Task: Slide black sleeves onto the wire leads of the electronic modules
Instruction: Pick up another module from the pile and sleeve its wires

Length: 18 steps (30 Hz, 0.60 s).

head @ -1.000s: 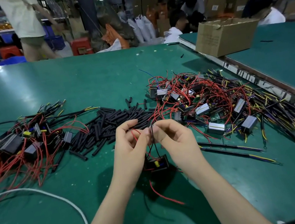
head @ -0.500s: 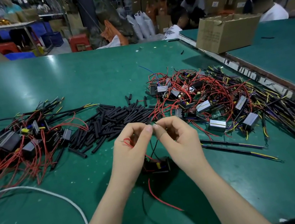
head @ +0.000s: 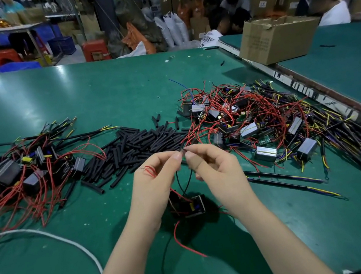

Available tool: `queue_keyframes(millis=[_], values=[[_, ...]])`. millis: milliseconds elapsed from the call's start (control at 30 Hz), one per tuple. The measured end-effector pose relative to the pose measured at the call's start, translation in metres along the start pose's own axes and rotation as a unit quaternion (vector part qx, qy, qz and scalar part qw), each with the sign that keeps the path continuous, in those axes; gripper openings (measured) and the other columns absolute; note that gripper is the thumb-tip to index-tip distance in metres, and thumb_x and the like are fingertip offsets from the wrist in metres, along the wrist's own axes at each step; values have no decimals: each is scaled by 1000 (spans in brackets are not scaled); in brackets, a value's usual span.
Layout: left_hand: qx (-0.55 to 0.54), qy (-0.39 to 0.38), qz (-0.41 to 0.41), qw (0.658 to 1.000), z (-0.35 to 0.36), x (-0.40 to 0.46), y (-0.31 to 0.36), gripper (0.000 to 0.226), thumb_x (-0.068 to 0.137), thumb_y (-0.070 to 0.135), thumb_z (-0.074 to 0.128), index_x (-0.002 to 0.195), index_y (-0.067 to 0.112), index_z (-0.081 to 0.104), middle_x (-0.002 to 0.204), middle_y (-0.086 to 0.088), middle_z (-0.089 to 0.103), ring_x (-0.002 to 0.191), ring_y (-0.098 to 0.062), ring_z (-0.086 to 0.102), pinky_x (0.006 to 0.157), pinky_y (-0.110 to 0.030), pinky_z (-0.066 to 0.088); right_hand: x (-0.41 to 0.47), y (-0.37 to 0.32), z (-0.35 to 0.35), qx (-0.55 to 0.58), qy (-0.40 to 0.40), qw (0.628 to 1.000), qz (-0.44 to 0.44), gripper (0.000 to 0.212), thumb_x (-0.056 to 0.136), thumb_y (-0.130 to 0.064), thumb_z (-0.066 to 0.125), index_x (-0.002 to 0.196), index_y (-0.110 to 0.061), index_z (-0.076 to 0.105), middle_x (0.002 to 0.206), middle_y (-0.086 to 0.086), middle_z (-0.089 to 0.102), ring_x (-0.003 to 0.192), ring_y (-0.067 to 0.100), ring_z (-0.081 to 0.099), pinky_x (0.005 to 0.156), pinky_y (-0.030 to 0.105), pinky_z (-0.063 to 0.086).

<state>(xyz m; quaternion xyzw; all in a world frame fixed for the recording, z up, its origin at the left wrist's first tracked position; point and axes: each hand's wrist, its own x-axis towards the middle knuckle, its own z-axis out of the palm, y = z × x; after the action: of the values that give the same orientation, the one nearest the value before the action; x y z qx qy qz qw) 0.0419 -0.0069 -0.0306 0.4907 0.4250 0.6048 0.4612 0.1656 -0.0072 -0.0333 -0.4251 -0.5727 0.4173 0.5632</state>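
Glossy green table mat (head: 106, 96), matt black sleeves (head: 133, 147), brown cardboard box (head: 276, 42).

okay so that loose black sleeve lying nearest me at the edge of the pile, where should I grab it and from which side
Pinch the black sleeve near its open near end, coming straight down from above. It lies flat on the green mat, apart from the sleeve pile, with bare mat on both sides for fingertips.

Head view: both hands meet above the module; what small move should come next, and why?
Probably feed the black lead further into the small sleeve piece pinched where the left hand and right hand meet; the module hangs below with its lead bare.
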Motion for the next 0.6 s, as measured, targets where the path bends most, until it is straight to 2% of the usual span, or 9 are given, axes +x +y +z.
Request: queue_keyframes(millis=[133,267,333,433,500,600], values=[[50,-3,8,999,-1,0,0,17,89,14,61,73,14,64,50,17,51,47,3,40,49,-9,33,2,-2,-2,35,-8,998,49,10,91,-13,62,85,-20,67,62,-16,61,56,-3,50,56,12,44],[45,-24,-3,999,-2,-1,3,17,89,15,62,72,15,63,51,14,51,48,1,40,48,-10,34,3,-3,-2,83,5,995,59,9,83,-16,64,74,-20,66,59,-6,58,54,8,50,53,17,42],[45,-42,1,998,-2,-2,5,15,89,10,60,74,13,63,53,13,54,48,2,43,50,-8,35,5,-3,-2,127,-11,988,91,15,79,-20,60,66,-23,66,56,-2,53,51,11,45,49,19,37],[48,-55,8,997,-1,-3,7,12,90,6,59,78,9,62,55,14,56,48,4,45,50,-7,35,7,-3,-4,128,-26,985,117,30,89,-14,59,61,-24,67,52,-5,46,49,9,37,45,17,32],[55,-49,14,997,-2,-3,7,11,90,8,59,80,9,63,55,15,55,49,3,45,50,-7,35,7,-3,-6,100,-21,990,102,32,89,-9,59,62,-23,67,50,-7,46,48,7,37,47,16,33],[62,-43,13,997,-3,-2,6,9,90,11,60,81,10,64,53,16,53,50,3,44,50,-8,35,5,-4,-8,21,-16,999,20,27,87,-1,63,66,-18,62,53,-13,51,51,2,41,52,13,36]])
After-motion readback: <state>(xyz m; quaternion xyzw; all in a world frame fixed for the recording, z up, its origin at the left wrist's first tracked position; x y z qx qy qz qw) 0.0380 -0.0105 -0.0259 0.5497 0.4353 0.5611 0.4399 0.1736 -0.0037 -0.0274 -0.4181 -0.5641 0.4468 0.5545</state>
